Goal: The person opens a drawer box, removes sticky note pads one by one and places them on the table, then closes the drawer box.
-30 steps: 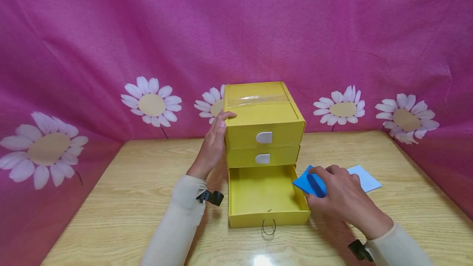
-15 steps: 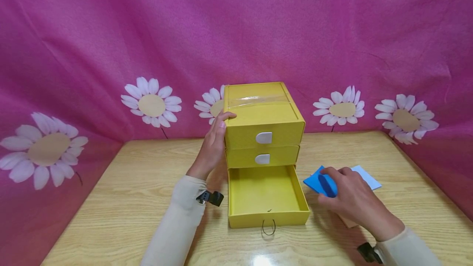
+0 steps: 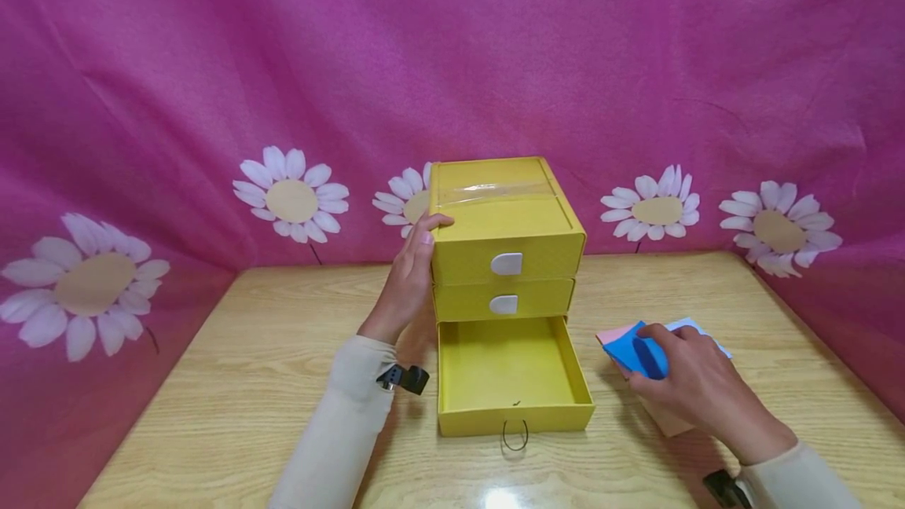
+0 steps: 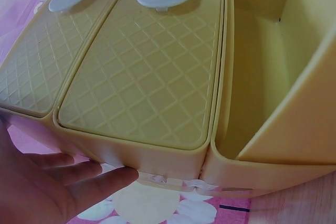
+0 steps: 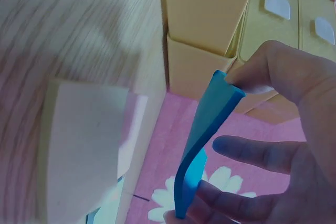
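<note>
My right hand pinches a blue sticky-note pad between thumb and fingers, bending it. In the right wrist view the curved blue pad is seen edge-on, above the table. Beneath and around that hand lie a pink pad, a light blue pad and a pale pad, partly hidden by the hand. My left hand rests against the left side of a yellow drawer cabinet, its fingers fairly straight along the wall. The cabinet's bottom drawer is pulled out and looks bare inside.
Two upper drawers with white tabs are closed. A thin dark loop hangs at the bottom drawer's front. The wooden table ends at a magenta flowered cloth behind and at both sides.
My right hand has moved rightward with the blue pad, away from the open drawer and over the other pads. The pink pad has come into sight. My left hand stays put.
</note>
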### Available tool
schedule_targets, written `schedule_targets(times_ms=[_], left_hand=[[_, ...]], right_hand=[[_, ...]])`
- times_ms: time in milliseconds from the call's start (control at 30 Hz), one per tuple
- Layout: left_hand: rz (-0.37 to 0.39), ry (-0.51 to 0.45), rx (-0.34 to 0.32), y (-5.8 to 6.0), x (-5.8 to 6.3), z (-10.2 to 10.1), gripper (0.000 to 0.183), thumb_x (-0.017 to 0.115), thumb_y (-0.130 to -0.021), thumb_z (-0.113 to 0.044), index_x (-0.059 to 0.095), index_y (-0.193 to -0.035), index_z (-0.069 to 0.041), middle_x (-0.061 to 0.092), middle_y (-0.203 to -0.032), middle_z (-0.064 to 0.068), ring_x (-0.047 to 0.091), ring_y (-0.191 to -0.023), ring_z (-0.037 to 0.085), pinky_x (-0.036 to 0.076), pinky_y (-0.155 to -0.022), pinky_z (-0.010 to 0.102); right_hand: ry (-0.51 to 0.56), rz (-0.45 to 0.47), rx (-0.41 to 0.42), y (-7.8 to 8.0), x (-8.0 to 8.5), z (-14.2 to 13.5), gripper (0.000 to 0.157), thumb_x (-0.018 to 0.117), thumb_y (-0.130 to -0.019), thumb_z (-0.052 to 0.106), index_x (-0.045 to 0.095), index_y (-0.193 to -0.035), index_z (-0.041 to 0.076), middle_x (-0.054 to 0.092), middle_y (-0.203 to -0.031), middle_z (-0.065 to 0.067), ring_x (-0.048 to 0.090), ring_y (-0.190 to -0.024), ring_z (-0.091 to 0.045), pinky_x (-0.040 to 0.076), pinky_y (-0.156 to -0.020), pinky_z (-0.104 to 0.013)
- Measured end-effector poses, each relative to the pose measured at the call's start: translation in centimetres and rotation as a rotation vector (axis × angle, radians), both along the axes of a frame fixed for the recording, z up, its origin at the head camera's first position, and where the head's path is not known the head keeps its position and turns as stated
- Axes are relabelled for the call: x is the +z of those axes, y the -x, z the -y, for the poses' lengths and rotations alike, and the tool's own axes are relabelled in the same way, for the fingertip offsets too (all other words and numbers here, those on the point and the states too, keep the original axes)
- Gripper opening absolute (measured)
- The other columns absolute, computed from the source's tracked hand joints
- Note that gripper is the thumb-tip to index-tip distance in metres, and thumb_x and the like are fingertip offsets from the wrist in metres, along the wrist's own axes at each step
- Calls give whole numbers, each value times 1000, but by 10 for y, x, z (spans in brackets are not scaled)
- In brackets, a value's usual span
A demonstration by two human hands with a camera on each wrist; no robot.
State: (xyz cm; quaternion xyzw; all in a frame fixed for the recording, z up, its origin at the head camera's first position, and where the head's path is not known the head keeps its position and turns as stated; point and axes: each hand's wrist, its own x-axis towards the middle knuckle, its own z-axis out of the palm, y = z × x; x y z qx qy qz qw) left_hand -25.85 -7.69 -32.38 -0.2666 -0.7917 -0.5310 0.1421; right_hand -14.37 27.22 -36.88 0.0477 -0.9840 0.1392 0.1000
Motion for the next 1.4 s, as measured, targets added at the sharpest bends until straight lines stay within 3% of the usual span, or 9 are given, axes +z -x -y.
schedule_targets(times_ms=[167,367,600,667,1033,1233,1400], left_hand=[[29,1,-10,-23,22,-3,40,21,-106,-22,43,-136,-8,29,-155,13,15,-146,24,16,-115,49],[24,5,-9,-25,23,-3,40,21,-106,-21,43,-136,-6,29,-154,14,15,-146,27,16,-115,49],[3,-7,3,4,-4,0,41,20,-107,-26,43,-138,-15,26,-156,6,16,-145,19,16,-115,48],[-9,-6,3,7,-8,1,42,19,-107,-31,43,-138,-18,28,-156,3,16,-145,16,16,-115,47],[8,4,7,9,-9,1,45,18,-103,-48,43,-135,-30,26,-155,-9,14,-144,9,18,-114,47],[4,10,13,8,-9,1,45,17,-103,-48,43,-135,-29,27,-155,-10,14,-144,9,17,-114,46],[-21,4,6,9,-9,1,45,17,-104,-44,44,-135,-27,29,-154,-7,14,-145,11,17,-115,46]], right_hand=[[-12,67,-43,0,-1,-10,60,77,-72,35,57,-120,4,55,-104,-32,51,-88,-48,50,-65,-61],[-21,91,-64,0,-4,-26,64,79,-70,34,57,-120,1,55,-100,-32,51,-85,-46,50,-64,-60],[-34,109,-78,3,-9,-41,65,80,-70,35,56,-118,-3,55,-93,-30,53,-81,-44,51,-64,-58],[-32,113,-83,3,-10,-45,66,80,-70,35,56,-119,-3,55,-92,-29,53,-80,-44,50,-64,-58],[-42,124,-109,2,-18,-65,66,77,-73,37,55,-117,-7,55,-88,-29,52,-76,-41,47,-63,-55],[-42,107,-102,1,-24,-75,63,76,-73,35,55,-115,-8,56,-86,-27,52,-73,-38,44,-60,-50],[-40,129,-112,0,-26,-82,64,75,-73,36,55,-115,-9,57,-90,-32,52,-78,-43,44,-64,-55]])
